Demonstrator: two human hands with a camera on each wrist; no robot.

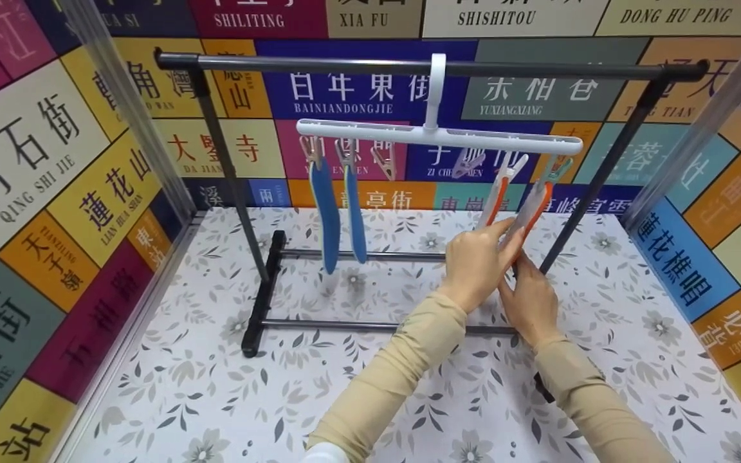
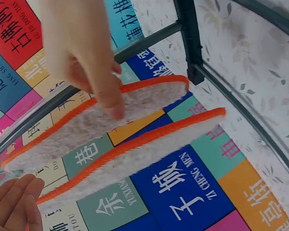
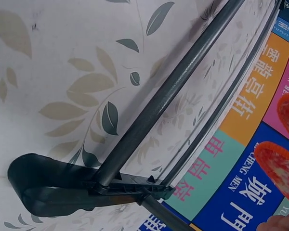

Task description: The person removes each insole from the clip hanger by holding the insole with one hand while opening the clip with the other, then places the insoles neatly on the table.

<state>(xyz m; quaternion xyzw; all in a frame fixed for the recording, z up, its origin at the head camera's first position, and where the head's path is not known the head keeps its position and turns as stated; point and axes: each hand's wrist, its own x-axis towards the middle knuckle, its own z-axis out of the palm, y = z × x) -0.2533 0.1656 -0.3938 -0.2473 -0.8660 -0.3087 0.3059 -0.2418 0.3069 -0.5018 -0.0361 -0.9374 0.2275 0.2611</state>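
Two insoles with orange rims and pale fleecy faces hang at the right of a white clip hanger (image 1: 377, 133). My right hand (image 1: 533, 302) pinches the outer insole (image 2: 149, 98) partway along, its thumb over the fleece. Higher up, near the clip end, is my left hand (image 1: 480, 263), its fingers fairly straight beside the same insole; contact is unclear. The inner insole (image 2: 135, 154) hangs alongside. A green clip (image 1: 560, 168) and a white clip (image 1: 515, 167) hold their tops. In the right wrist view, reddish insole undersides (image 3: 277, 168) show at the edge.
Two blue insoles (image 1: 323, 218) hang from clips at the hanger's left. A pink clip (image 1: 384, 161) and a purple clip (image 1: 469, 164) dangle between the pairs. The hanger hooks over a dark rack's top bar (image 1: 319, 64). The rack stands on a leaf-patterned surface (image 1: 216, 399).
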